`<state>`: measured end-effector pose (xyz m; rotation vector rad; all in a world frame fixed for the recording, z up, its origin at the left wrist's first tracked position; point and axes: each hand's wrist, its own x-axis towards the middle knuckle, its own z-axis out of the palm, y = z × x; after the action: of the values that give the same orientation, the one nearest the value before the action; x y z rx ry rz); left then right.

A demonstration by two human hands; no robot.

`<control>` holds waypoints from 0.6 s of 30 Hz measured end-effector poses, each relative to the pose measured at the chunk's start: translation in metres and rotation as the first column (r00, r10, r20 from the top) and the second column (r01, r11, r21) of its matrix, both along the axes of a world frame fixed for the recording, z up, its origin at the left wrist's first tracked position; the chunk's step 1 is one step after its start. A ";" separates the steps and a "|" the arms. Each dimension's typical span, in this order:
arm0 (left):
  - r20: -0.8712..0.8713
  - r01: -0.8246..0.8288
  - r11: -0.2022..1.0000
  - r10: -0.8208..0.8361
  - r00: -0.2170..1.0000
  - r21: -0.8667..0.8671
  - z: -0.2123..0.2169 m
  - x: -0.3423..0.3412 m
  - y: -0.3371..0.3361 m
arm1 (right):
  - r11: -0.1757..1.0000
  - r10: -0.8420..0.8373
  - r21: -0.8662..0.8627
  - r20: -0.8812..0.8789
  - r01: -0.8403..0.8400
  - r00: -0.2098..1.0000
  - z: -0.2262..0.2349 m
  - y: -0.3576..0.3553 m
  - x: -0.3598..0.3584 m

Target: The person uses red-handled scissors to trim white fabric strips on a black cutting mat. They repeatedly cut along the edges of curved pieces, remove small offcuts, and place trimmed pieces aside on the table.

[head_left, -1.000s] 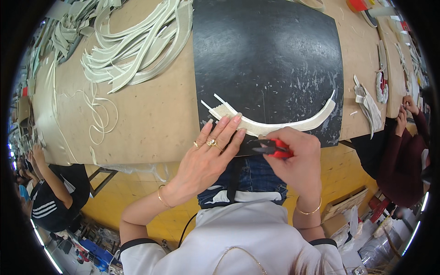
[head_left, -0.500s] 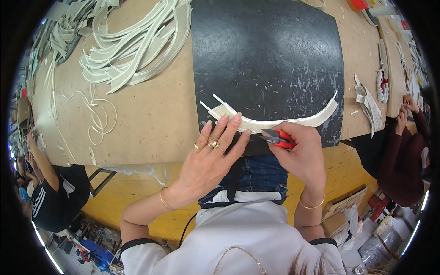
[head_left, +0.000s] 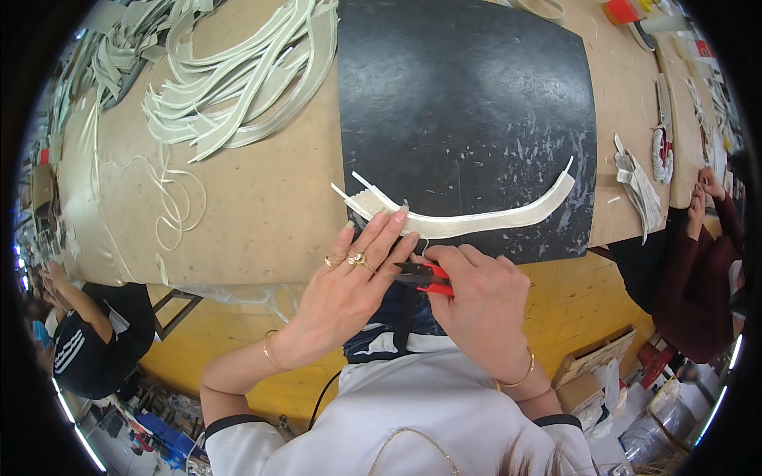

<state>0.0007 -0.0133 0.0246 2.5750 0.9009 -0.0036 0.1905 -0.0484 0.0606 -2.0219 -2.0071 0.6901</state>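
A curved cream fabric strip (head_left: 496, 222) with white edging lies along the near part of a black mat (head_left: 460, 103). My left hand (head_left: 341, 274) is stretched out, its fingertips resting flat on the strip's left part, near two narrow white ends that stick out. In my right hand (head_left: 484, 305) are red-handled thread snips (head_left: 426, 278), their dark blades pointing left below the strip, close to my left fingers. A thin pale thread (head_left: 425, 244) loops between the strip and my right fingertips; whether I pinch it, I cannot tell.
Many similar curved strips (head_left: 238, 87) are heaped at the far left, with a loose white cord (head_left: 173, 202) nearer. Fabric scraps (head_left: 637, 186) and another red-handled tool (head_left: 661, 151) lie right of the mat. Other people sit at both sides, including a dark-red sleeve (head_left: 690, 270).
My right hand with the snips has moved left and toward me, away from the strip's edge. The strip and my left hand have shifted slightly left and nearer.
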 end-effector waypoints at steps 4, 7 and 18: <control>0.088 -0.037 0.999 0.039 0.995 -0.024 -0.008 -0.003 0.002 | 0.999 -0.023 -0.032 -0.094 0.020 0.995 0.007 0.005 0.007; 0.049 -0.014 0.999 0.012 0.999 0.029 -0.007 -0.013 0.008 | 0.996 -0.044 -0.085 -0.148 0.031 0.988 0.007 0.013 0.018; 0.075 -0.045 0.999 0.046 0.996 -0.016 -0.005 -0.013 0.000 | 0.939 -0.056 -0.339 -0.319 -0.059 0.946 0.005 0.025 0.045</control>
<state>-0.0122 -0.0131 0.0194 2.5226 0.9281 0.0987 0.2351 -0.0232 0.0654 -1.9151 -1.7905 1.3615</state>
